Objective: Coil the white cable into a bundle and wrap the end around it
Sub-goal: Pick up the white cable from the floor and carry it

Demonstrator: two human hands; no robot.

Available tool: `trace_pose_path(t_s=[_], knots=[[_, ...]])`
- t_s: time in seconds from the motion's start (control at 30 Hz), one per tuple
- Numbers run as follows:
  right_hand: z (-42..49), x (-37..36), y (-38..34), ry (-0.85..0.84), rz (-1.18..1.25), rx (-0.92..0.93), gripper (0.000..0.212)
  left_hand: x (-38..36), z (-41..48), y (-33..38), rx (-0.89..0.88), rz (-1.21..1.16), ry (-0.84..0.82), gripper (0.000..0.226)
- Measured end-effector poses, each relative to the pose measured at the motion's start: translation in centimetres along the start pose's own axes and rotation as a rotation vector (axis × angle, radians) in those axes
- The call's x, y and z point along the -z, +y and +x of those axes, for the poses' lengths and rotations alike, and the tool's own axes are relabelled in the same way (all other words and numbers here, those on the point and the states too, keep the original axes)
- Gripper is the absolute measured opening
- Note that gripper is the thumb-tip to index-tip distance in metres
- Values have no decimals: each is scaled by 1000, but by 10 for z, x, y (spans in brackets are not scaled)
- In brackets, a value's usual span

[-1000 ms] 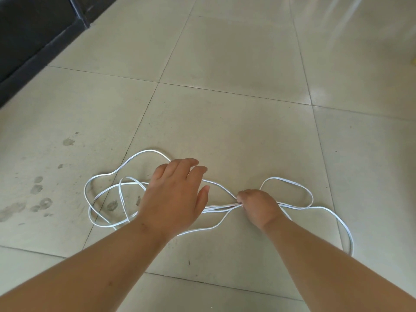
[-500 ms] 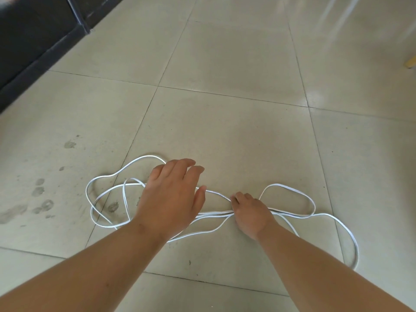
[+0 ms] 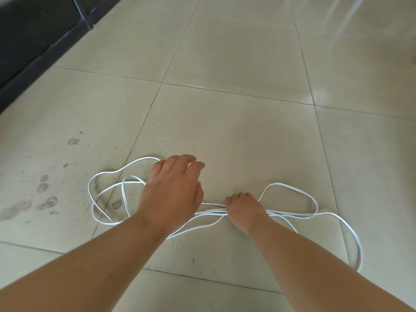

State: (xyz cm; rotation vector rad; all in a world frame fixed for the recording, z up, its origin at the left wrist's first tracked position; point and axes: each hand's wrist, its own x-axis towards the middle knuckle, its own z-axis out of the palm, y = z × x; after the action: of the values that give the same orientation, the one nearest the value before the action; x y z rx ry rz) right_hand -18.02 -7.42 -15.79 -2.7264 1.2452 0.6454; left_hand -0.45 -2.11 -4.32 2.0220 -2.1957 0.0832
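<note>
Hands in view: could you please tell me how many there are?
2. The left hand is spread open over the white cable; the right hand, beside it, grips the gathered strands.

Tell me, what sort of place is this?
Probably an indoor room, seen at floor level: large glossy beige floor tiles, a black panel along the left edge, and a thin white cable sprawled loose on the tiles.

Head view: a single wide-angle camera worn at head height, facing forward and steeply down onto the tiled floor. Both bare forearms enter from the lower edge, close to the lens, and lead to the left hand and right hand just below frame centre, over the white cable. Farther tiles and a dark wall base fill the upper part
</note>
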Motion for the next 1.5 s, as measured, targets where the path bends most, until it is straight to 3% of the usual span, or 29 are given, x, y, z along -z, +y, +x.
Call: trace_pose_path(t_s=[0.43, 0.67, 0.9, 1.03, 1.17, 1.5], knots=[[-16, 13, 0, -116, 253, -119, 31, 10, 1, -9, -7, -26, 71, 42], [-14, 53, 8, 38, 189, -190, 30, 30, 13, -12, -40, -16, 122, 41], [-27, 142, 26, 146, 140, -260, 28, 91, 48, -20, 1, -27, 122, 32], [-59, 225, 41, 171, 125, -326, 30, 157, 67, -27, 20, -40, 100, 29], [-102, 330, 52, 202, 86, -357, 30, 256, 84, -32, 34, -40, 74, 41], [-213, 650, 84, 252, 61, -461, 33, 580, 149, -42, 35, 17, 180, 44]])
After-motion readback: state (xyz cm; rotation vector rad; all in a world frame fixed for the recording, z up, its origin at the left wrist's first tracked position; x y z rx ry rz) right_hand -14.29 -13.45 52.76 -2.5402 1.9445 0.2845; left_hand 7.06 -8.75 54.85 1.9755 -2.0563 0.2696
